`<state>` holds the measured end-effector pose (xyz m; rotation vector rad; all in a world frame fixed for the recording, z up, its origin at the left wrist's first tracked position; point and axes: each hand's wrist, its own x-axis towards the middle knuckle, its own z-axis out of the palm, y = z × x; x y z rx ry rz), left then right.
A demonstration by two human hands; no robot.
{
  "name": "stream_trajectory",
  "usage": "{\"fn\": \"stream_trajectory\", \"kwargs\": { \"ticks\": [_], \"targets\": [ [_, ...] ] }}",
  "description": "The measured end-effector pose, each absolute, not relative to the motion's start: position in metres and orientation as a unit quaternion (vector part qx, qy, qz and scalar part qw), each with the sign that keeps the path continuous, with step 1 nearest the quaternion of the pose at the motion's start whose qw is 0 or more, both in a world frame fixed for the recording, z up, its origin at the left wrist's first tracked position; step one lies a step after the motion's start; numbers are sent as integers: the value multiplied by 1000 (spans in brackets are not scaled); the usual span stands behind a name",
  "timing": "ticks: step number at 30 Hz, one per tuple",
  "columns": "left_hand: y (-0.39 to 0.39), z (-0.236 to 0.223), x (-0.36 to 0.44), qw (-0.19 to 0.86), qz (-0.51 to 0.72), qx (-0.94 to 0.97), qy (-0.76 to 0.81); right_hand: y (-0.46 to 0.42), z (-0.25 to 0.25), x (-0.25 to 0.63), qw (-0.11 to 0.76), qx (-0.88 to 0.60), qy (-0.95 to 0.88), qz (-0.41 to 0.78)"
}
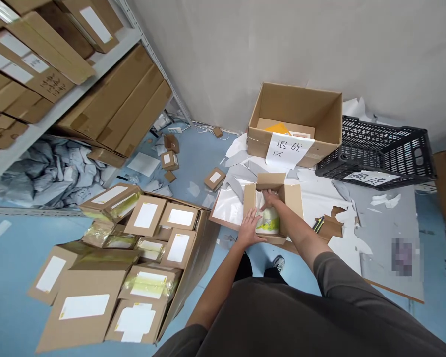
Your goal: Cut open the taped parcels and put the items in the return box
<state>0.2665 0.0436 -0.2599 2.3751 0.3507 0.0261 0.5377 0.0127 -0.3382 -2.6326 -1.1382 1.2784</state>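
An open cardboard box [293,198] with raised flaps stands at the near edge of the table in front of me. Inside it lies a white package with a yellow-green print [269,223]. My left hand [249,228] rests at the box's left side, fingers spread, its fingertips reaching over the rim beside the package. From the right, my right hand [270,199] reaches into the box near its back. Its fingers look apart and touch the upper part of the package; the fingertips are partly hidden.
A large carton [295,104] with a paper sign and a black plastic crate [386,148] stand behind. Torn brown cardboard and pens [318,224] lie to the right. At left, a big carton [196,258] is heaped with labelled parcels, below a loaded shelf [107,59].
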Motion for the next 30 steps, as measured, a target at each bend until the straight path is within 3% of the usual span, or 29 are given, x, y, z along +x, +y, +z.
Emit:
{"fn": "stream_trajectory", "kwargs": {
  "ticks": [14,30],
  "targets": [
    [43,-265,266,365,5,919,151,19,-307,524,-49,-871,-373,315],
    [47,-265,262,367,-79,910,177,-23,-193,526,-41,-862,-377,337]
  ]
}}
